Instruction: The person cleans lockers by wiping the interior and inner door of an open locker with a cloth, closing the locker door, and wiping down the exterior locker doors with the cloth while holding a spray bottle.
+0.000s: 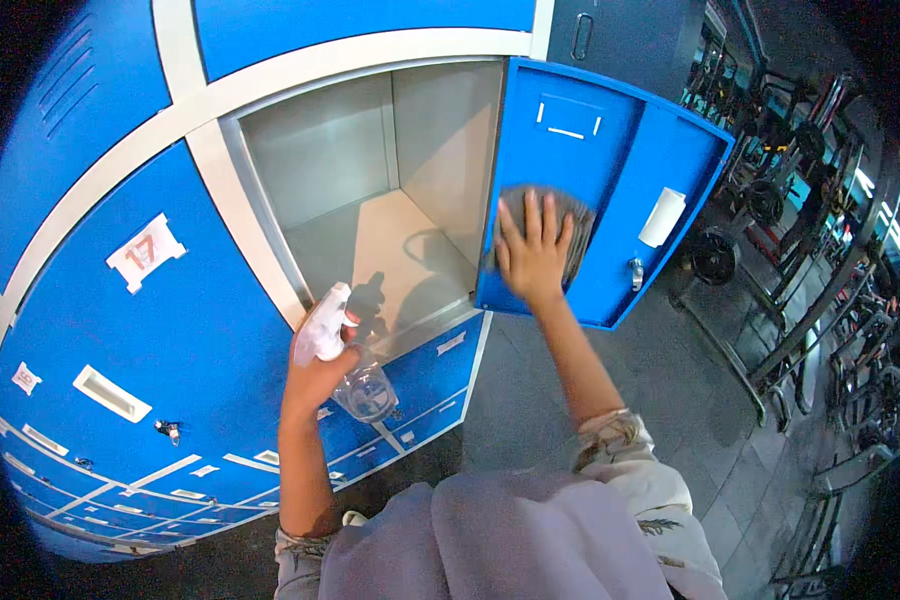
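A clear spray bottle (pixel 367 393) with a white trigger head (pixel 324 322) is in my left hand (pixel 321 379), fingers around its neck and trigger. It tilts in front of the opening of a locker compartment (pixel 412 217). My right hand (pixel 534 259) lies flat, fingers spread, on a grey cloth (pixel 581 225), holding it against the inner face of the open blue locker door (pixel 559 157). The cloth looks blurred at its edges. A lock cam (pixel 636 274) and a white handle recess (pixel 661 217) sit near the door's free edge.
Closed blue locker doors (pixel 157 315) with numbered labels, recessed handles and keys (pixel 168 430) spread to the left and below. Gym equipment (pixel 765 300) stands on the right over dark floor tiles (pixel 525 405). A dark cabinet (pixel 622 45) is behind the open door.
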